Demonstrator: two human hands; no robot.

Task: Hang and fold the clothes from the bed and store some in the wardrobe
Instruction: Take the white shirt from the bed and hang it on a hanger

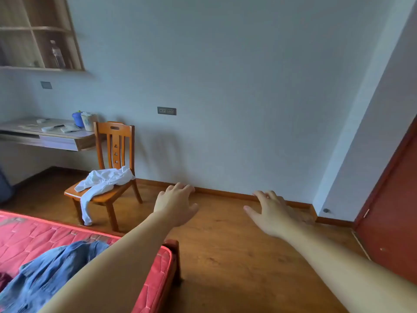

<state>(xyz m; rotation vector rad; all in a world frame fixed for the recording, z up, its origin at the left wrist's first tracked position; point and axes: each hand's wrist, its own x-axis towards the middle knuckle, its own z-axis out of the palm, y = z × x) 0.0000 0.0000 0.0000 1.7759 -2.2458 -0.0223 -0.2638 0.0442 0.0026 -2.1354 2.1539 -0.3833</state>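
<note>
Both arms stretched forward over the wooden floor [225,256], palms down. Left hand [174,205] empty, fingers [180,188] spread and only slightly bent, holding nothing. Right hand [270,213] the same: fingers loosely splayed, thumb out to the side, nothing in it. The two hands are apart from each other, both in the air, touching nothing.

Red mattress bed [33,236] at lower left; its corner sits under the left forearm. Blue denim garment [52,269] lies crumpled on the bed, partly hidden by the left arm. A dark red piece of cloth [4,282] shows at the far left edge of the bed, too cut off to identify.

White garment [103,180] is heaped on the seat of a wooden chair [115,141], one part hanging off the front edge toward the floor. The chair stands beside a wall-mounted table [52,134] carrying a blue cup [77,119], a white cup [86,122] and small flat items. Wall shelf [38,41] at upper left with a clear bottle [57,54] on it. Power outlet [166,111] on the wall. Red-brown door [392,211] at the right edge.
</note>
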